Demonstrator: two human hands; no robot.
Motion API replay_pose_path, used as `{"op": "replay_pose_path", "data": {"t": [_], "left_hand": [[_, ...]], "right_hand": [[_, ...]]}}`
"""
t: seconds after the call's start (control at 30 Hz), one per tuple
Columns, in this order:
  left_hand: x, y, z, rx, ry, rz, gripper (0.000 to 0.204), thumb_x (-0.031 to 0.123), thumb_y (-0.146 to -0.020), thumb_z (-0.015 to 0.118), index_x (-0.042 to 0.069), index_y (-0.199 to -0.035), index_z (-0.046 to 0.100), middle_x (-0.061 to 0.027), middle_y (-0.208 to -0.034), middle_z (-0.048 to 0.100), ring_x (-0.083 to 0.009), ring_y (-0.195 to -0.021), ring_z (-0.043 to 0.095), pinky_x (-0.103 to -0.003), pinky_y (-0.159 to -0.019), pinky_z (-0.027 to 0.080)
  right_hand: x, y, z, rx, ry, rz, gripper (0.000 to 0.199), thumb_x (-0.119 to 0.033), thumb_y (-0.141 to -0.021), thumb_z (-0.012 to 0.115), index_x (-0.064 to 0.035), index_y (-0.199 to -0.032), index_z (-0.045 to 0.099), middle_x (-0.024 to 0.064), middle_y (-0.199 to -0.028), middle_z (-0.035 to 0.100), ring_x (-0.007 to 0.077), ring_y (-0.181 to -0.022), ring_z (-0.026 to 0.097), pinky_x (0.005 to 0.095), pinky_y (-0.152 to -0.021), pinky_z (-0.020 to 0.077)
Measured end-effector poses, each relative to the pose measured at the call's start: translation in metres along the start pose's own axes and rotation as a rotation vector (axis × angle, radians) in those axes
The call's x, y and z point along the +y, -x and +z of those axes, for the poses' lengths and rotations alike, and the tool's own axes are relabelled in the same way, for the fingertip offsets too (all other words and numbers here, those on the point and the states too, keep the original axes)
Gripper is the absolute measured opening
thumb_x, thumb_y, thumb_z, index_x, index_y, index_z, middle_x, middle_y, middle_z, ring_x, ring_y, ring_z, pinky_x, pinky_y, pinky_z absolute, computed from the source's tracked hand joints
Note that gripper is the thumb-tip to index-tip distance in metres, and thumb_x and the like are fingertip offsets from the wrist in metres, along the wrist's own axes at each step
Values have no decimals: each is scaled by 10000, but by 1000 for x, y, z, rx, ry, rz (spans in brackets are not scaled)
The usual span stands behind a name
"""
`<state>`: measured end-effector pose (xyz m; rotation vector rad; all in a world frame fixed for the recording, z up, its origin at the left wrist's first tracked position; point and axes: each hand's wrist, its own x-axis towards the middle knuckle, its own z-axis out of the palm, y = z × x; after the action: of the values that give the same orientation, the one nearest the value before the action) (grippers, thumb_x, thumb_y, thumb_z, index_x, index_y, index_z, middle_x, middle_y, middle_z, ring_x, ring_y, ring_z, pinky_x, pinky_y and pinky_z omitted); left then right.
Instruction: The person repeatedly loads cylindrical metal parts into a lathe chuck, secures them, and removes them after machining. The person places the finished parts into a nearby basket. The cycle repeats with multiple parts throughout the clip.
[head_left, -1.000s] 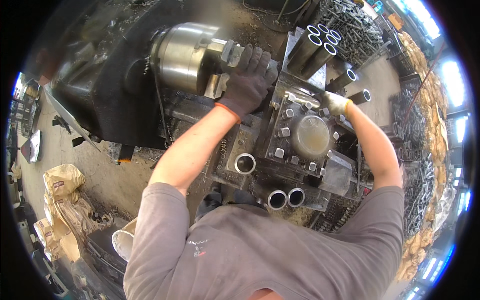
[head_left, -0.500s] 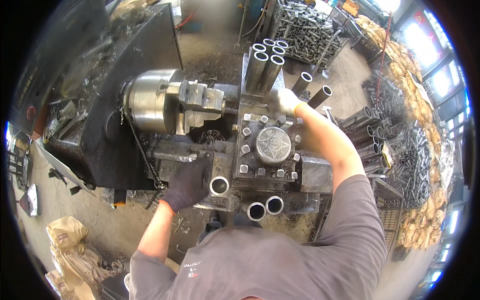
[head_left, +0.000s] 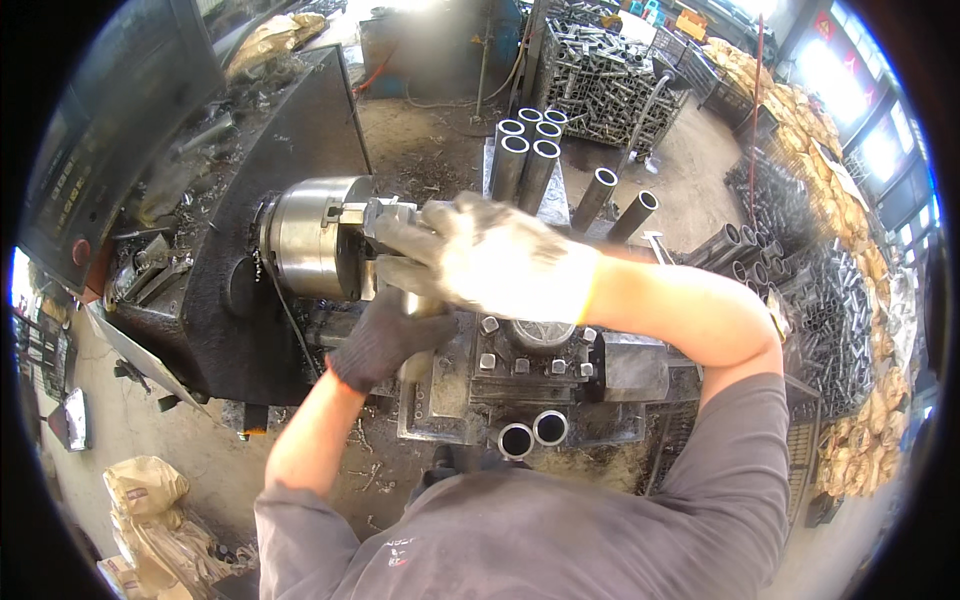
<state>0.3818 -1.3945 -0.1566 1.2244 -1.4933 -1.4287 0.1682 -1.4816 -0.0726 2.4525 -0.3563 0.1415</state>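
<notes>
My left hand (head_left: 392, 342), in a black glove, is wrapped round a short metal tube (head_left: 414, 366), which shows partly below its fingers. Just above it my right hand (head_left: 490, 255), in a pale glove with grey fingertips, reaches left with its fingers stretched and apart, somewhat blurred. Those fingertips lie at the jaws (head_left: 380, 212) of the steel lathe chuck (head_left: 312, 238) and cover part of them; whether they touch is unclear. Under my right wrist, the square tool post (head_left: 530, 365) with its bolts is partly hidden.
Several upright tubes (head_left: 512, 165) stand in a cluster behind the tool post, with two more tubes (head_left: 597, 195) to their right. Two tubes (head_left: 516, 440) stand at the machine's near edge. A wire crate (head_left: 610, 90) of metal parts is at the back; brown sacks (head_left: 145, 490) lie lower left.
My right hand has come from beside the tube cluster leftward to the chuck jaws. The tube near my left hand has left its standing place, and that hand has risen slightly toward the chuck.
</notes>
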Motion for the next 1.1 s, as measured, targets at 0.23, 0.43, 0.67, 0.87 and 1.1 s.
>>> {"op": "replay_pose_path", "data": {"t": [0.23, 0.43, 0.67, 0.87, 1.1], "left_hand": [[2, 19, -34, 228, -637, -110, 397, 297, -877, 837, 15, -1135, 728, -108, -961, 767, -169, -881, 730, -362, -817, 592], [-134, 92, -30, 342, -55, -318, 259, 194, -929, 783, -9, -1077, 723, -69, -891, 740, -138, -805, 688, -298, -727, 568], [-295, 205, -76, 1082, 559, -393, 158, 201, -957, 739, 62, -1000, 678, -53, -827, 667, -166, -675, 617, -300, -606, 519], [-331, 264, -153, 1309, 869, -183, 478, 567, -1070, 523, 176, -796, 537, 25, -661, 489, -156, -524, 421, -362, -592, 456], [-282, 280, -182, 1244, 1024, -395, 427, 517, -1079, 494, 245, -749, 470, 68, -622, 432, -167, -514, 384, -511, -684, 469]], "right_hand": [[64, 46, 28, -328, -442, 517, 191, -192, -845, 731, -86, -1004, 743, 168, -900, 770, 354, -829, 778, 483, -743, 622], [49, 68, 106, -792, -481, 583, 328, -341, -748, 815, -115, -984, 790, 171, -908, 786, 375, -845, 778, 491, -756, 622], [24, 84, 179, -558, -913, 526, 442, -414, -830, 823, -9, -1002, 780, 227, -942, 776, 351, -867, 759, 452, -781, 593], [41, 19, 189, -841, -1381, 530, 426, -336, -905, 805, 13, -1137, 725, 125, -995, 772, 265, -815, 741, 411, -781, 616], [57, -45, 223, -503, -1251, -116, 439, -206, -786, 817, -38, -1166, 676, 78, -1110, 775, 338, -1088, 714, 519, -1083, 483]]}}
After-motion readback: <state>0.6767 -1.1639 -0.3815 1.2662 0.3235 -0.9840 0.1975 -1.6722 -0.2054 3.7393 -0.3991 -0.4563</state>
